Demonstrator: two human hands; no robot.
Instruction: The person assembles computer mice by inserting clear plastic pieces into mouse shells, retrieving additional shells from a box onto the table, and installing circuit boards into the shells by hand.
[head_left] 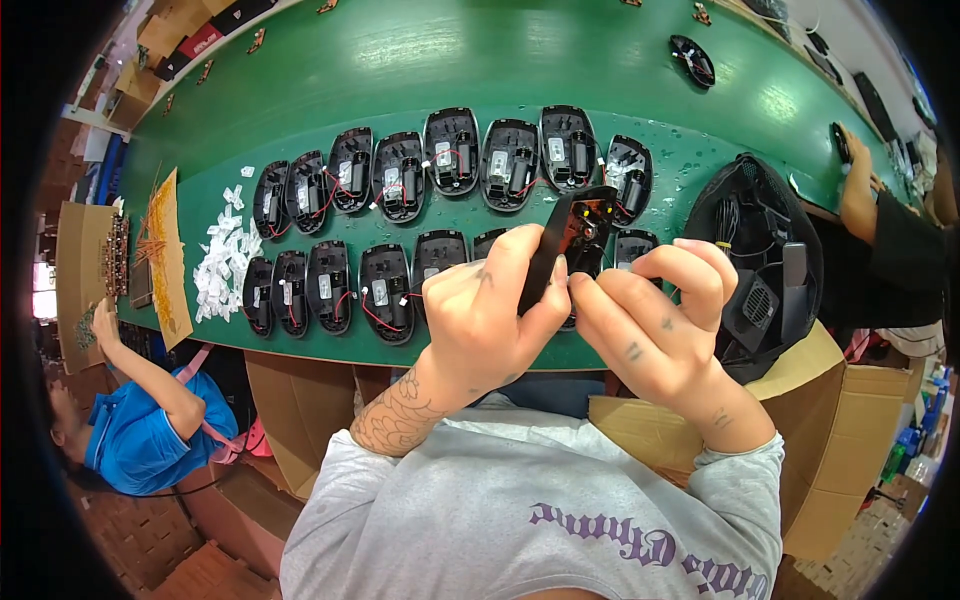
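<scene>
My left hand [485, 310] grips a black plastic shell [541, 262] by its side, tilted up above the table. A reddish-brown circuit board [588, 225] with small yellow parts shows on its inner face. The fingers of my right hand [660, 320] are pinched together at the shell's lower edge; whatever they hold is hidden. Beyond and below my hands lie two rows of similar mouse-shaped black shells [399, 178], open side up. Each visible one has a dark cylinder, and many show red wires and a pale label. My hands cover part of the near row.
A heap of small white pieces [228, 265] lies left of the rows on the green table [400, 60]. A black bag [750, 260] with cables stands right. One shell [692, 62] lies far right. Cardboard boxes [840, 450] flank me. People work at both sides.
</scene>
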